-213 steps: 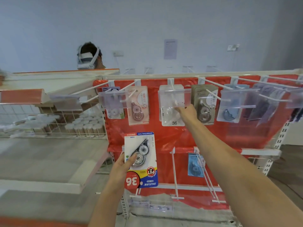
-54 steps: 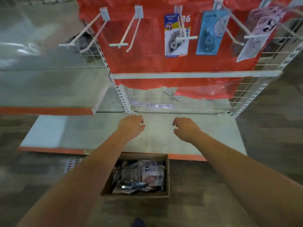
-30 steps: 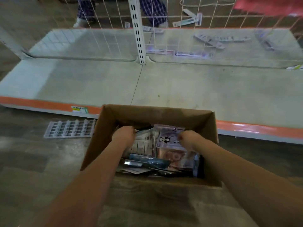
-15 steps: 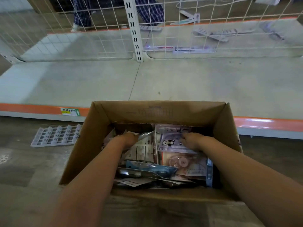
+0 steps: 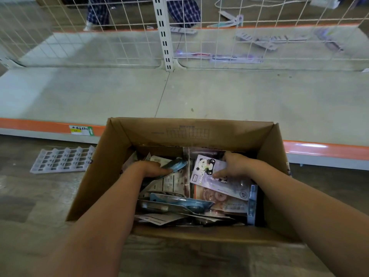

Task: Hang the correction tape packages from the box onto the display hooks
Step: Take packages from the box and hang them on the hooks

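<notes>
An open cardboard box point(image 5: 189, 134) sits on the floor below me, filled with several correction tape packages. Both my hands are inside it. My right hand point(image 5: 233, 166) grips a lilac panda package point(image 5: 205, 172) with the thumb on its face, tilting it up off a peach-coloured package point(image 5: 221, 198). My left hand point(image 5: 149, 169) holds a blue package point(image 5: 175, 164) at the box's left side; its fingertips are hidden under the pack. The display hooks are out of view.
A low grey shelf point(image 5: 199, 96) with an orange front edge runs behind the box, backed by white wire grid point(image 5: 219, 37). A clear plastic tray point(image 5: 61, 159) lies on the floor at left. A person's legs point(image 5: 179, 9) stand beyond the grid.
My view dropped from the hooks to the box. Both hands went down into it, and in the last half second the right hand lifted the panda package while the left closed on the blue one.
</notes>
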Action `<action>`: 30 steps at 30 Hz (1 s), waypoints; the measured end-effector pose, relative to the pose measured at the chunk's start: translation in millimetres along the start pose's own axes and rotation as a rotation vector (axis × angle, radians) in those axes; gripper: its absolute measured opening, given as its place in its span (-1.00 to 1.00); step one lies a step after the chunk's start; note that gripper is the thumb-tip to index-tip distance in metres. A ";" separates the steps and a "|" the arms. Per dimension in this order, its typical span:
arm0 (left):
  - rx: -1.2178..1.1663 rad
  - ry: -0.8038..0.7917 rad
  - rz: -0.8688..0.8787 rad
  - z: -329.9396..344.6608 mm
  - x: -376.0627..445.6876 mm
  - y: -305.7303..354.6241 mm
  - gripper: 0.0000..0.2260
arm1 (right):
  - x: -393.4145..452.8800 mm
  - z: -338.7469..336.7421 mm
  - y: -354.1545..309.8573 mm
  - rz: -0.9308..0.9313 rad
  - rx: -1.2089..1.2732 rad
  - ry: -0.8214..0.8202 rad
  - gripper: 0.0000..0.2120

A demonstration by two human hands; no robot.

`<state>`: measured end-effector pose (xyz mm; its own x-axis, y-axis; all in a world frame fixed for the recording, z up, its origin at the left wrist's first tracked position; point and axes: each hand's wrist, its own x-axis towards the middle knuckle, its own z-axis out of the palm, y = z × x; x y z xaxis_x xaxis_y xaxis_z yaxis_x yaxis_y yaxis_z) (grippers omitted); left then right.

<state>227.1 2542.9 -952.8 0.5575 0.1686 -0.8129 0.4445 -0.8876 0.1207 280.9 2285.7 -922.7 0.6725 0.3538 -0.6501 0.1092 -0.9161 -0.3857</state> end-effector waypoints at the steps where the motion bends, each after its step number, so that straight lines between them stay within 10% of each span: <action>1: 0.016 -0.003 -0.001 0.9 -0.7 1.1 -0.29 | -2.3 -1.1 -0.2 0.006 -0.012 -0.011 -0.34; 21: -0.009 0.145 -0.014 2.4 -10.7 -2.6 0.04 | -30.2 2.5 -9.3 -0.100 -0.327 0.003 -0.39; 30: 0.156 0.020 0.051 -45.1 -65.4 4.9 -0.27 | -46.8 -4.0 -20.0 -0.162 -0.240 0.069 -0.46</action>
<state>224.4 2546.9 -873.4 0.5907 0.1288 -0.7965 0.3020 -0.9507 0.0702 250.1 2286.7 -882.0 0.6794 0.4928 -0.5437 0.3837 -0.8701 -0.3092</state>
